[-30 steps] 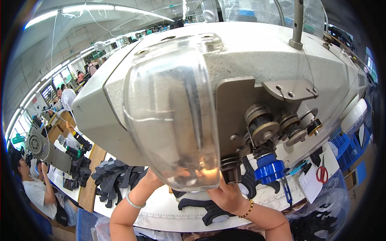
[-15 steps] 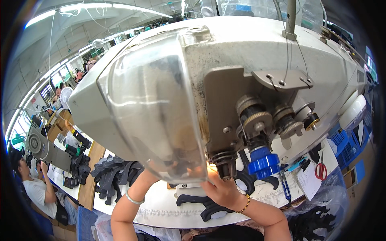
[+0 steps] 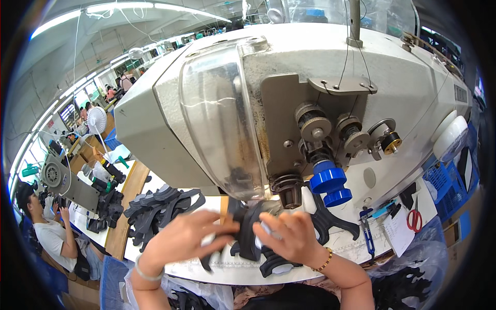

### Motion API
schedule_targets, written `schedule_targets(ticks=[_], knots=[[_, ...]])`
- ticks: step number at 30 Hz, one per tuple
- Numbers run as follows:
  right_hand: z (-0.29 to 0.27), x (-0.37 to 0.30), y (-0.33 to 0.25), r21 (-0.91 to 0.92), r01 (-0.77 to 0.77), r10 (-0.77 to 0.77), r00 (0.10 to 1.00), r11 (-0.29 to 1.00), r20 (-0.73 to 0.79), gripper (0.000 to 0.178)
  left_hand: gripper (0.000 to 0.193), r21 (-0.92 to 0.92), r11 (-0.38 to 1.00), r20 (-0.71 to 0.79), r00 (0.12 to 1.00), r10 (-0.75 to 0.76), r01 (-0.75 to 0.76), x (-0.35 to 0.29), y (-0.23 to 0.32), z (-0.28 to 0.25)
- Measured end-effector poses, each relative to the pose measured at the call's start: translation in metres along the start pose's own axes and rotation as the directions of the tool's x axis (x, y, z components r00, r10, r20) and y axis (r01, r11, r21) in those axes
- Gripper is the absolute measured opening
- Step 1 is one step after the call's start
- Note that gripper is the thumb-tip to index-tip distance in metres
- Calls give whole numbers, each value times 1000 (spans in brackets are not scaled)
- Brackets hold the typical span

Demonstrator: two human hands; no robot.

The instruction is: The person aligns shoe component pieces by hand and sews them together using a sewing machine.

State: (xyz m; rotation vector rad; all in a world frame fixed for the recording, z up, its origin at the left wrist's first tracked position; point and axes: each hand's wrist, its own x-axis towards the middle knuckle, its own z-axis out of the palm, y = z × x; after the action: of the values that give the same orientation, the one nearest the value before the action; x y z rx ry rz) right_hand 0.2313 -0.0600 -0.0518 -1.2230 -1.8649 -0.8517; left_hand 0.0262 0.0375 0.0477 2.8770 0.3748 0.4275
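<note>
My left hand [image 3: 194, 235] and my right hand [image 3: 293, 237] are in front of the sewing machine [image 3: 217, 119], below its head. Between them they grip a black cut piece [image 3: 250, 237], partly smeared by motion. The left fingers close on its left side; the right fingers and thumb pinch its right side, where something white shows. Under my right hand another black piece with a pale patch [image 3: 279, 267] lies on the white table [image 3: 232, 276]. A further black curved piece [image 3: 330, 222] rests right of the needle area, which the machine head mostly hides.
A pile of black pieces [image 3: 155, 212] lies at left. Red scissors [image 3: 414, 219], blue-handled snips [image 3: 368, 232] and paper [image 3: 398, 232] are at right. Blue crates [image 3: 439, 178] stand beyond. A co-worker [image 3: 54, 227] sits far left near another machine [image 3: 67, 181].
Both hands have come out from beneath the machine head toward me, bringing the black cut piece into view. The whole view has shifted slightly.
</note>
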Motion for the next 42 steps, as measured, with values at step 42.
schedule_targets(ticks=[42], knots=[[31,8,16,242,-35,74,986,970,-151,34,17,-326,901,-447,793,-414,287,7,12,61]])
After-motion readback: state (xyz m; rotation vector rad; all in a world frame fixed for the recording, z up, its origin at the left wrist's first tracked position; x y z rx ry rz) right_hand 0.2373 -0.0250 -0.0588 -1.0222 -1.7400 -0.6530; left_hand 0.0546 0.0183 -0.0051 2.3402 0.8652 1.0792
